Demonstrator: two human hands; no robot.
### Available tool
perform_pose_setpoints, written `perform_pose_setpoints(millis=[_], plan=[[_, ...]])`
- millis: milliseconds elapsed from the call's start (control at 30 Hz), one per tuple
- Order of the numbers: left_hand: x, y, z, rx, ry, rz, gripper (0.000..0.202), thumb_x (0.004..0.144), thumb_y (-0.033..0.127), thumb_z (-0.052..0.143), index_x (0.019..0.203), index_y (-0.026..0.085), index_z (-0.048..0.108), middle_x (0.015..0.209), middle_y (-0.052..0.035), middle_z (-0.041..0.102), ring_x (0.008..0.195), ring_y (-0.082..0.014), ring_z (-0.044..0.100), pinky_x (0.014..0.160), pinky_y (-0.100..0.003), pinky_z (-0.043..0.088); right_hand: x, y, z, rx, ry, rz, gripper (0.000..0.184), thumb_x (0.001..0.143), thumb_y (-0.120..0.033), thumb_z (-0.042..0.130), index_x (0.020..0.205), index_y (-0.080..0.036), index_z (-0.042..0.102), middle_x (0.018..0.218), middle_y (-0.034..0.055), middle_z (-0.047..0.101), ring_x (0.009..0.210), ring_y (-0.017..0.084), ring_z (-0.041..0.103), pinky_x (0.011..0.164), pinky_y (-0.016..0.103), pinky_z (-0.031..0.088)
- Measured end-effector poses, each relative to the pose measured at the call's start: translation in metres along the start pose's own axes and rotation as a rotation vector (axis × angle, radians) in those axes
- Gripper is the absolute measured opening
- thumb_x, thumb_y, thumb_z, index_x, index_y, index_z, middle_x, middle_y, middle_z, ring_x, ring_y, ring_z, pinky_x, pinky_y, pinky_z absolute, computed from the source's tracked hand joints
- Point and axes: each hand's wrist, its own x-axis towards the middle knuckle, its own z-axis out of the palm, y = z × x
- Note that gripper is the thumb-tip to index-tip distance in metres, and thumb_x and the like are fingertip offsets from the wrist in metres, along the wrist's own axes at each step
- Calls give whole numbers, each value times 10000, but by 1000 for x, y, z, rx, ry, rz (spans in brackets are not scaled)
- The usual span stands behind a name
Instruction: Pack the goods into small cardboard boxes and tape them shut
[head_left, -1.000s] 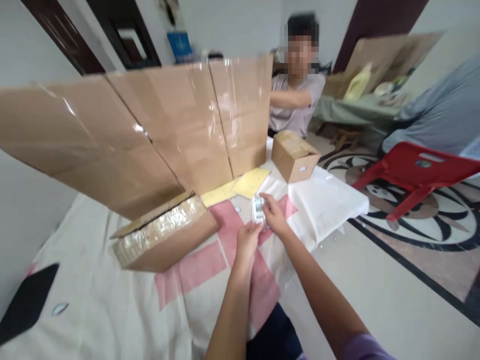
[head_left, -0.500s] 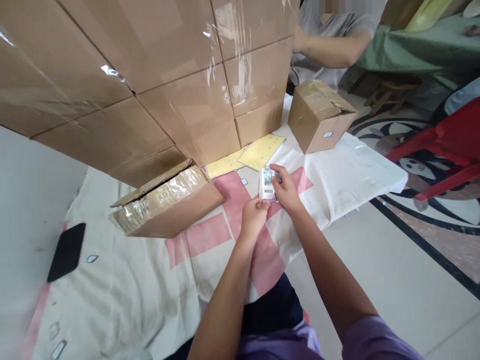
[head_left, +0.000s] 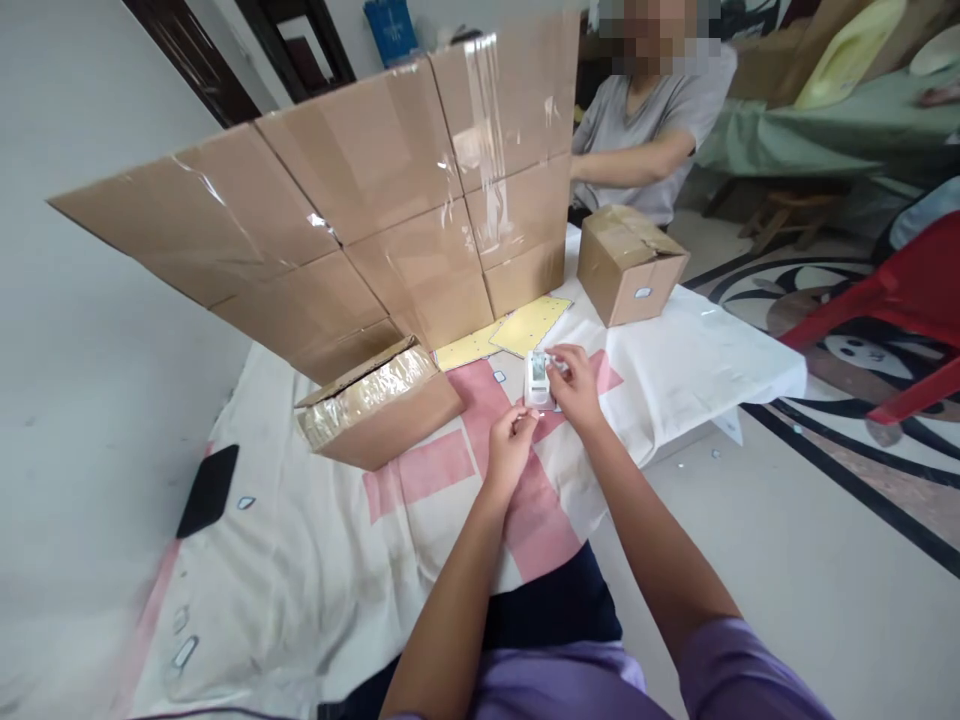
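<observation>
My right hand (head_left: pixel 576 385) is closed round a small white device with a little screen (head_left: pixel 538 377), held just above the white and pink cloth (head_left: pixel 420 470). My left hand (head_left: pixel 511 447) is pinched shut a little nearer to me, beside the device's near end; what its fingertips hold is too small to name. Two yellow sheets (head_left: pixel 517 328) lie just beyond the device.
A tall taped cardboard wall (head_left: pixel 360 210) stands behind. An open box (head_left: pixel 379 405) lies on the left, a closed box (head_left: pixel 630 262) at the far right. Another person in a grey shirt (head_left: pixel 645 120) sits beyond. A black phone (head_left: pixel 208 490) lies left, and a red chair (head_left: pixel 900 310) stands right.
The view has tilted down and back up. My right hand keeps its hold on the white device; my left hand has drawn slightly back from it.
</observation>
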Motion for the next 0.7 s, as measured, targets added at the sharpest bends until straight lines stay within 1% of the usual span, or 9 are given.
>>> perform_pose_setpoints(millis=[100, 167, 233, 333, 367, 433, 533, 633, 700], plan=[[-6, 1, 0, -2, 26, 76, 363, 910, 523, 616, 872, 165, 667, 716, 7, 564, 647, -123, 490, 623, -229, 381, -9, -19, -9, 63, -82, -25, 212, 950, -352, 556, 873, -203, 684, 876, 63, 588, 852, 222, 597, 787, 366, 507], [-8, 1, -1, -9, 49, 125, 337, 930, 499, 590, 938, 170, 662, 822, -27, 639, 736, -153, 566, 701, -248, 436, -14, -29, -14, 76, -173, -66, 219, 962, -333, 535, 905, -193, 694, 787, 41, 604, 706, 184, 577, 656, 312, 473], [-10, 1, -4, 41, 46, 156, 311, 953, 471, 550, 1013, 183, 652, 916, -49, 686, 817, -179, 620, 760, -268, 465, -15, -37, -15, 77, -268, -102, 222, 942, -300, 554, 1055, -183, 705, 723, 6, 590, 586, 142, 517, 557, 263, 416], [-14, 2, -13, 225, -5, 182, 301, 994, 436, 451, 1012, 202, 640, 901, -52, 707, 818, -203, 654, 763, -292, 476, -10, -55, -11, 82, -512, -34, 387, 900, -258, 595, 1275, -177, 642, 683, -44, 522, 539, 109, 446, 520, 226, 357], [-16, 4, -18, 277, -12, 186, 302, 1003, 416, 420, 1008, 206, 637, 891, -53, 712, 816, -211, 664, 760, -299, 476, -7, -63, -9, 57, -604, -14, 387, 882, -245, 614, 1262, -179, 652, 670, -54, 501, 546, 107, 439, 528, 223, 347], [-19, 10, -31, 328, 1, 190, 292, 1001, 361, 388, 1065, 218, 635, 962, -62, 735, 887, -227, 690, 787, -312, 482, -3, -83, -4, -46, -736, -35, 257, 849, -224, 655, 1096, -188, 717, 644, -58, 480, 570, 106, 444, 553, 224, 332], [-22, 22, -55, 334, 40, 192, 293, 986, 337, 397, 1134, 244, 632, 1098, -64, 739, 1008, -239, 693, 843, -323, 490, -1, -113, 5, -209, -796, -106, 108, 862, -242, 674, 936, -209, 745, 611, -60, 467, 580, 108, 448, 581, 229, 321], [-24, 29, -76, 343, 93, 190, 295, 983, 389, 413, 1108, 240, 636, 1065, -65, 738, 963, -247, 688, 858, -342, 492, -3, -131, 15, -328, -790, -111, 127, 887, -232, 652, 953, -234, 761, 570, -65, 458, 555, 112, 443, 579, 230, 305], [-26, 31, -86, 329, 106, 207, 311, 990, 420, 413, 1104, 236, 637, 1056, -66, 737, 950, -248, 685, 864, -347, 490, -6, -136, 23, -402, -766, -134, 131, 875, -172, 634, 892, -227, 752, 581, -54, 511, 575, 117, 481, 590, 231, 299]])
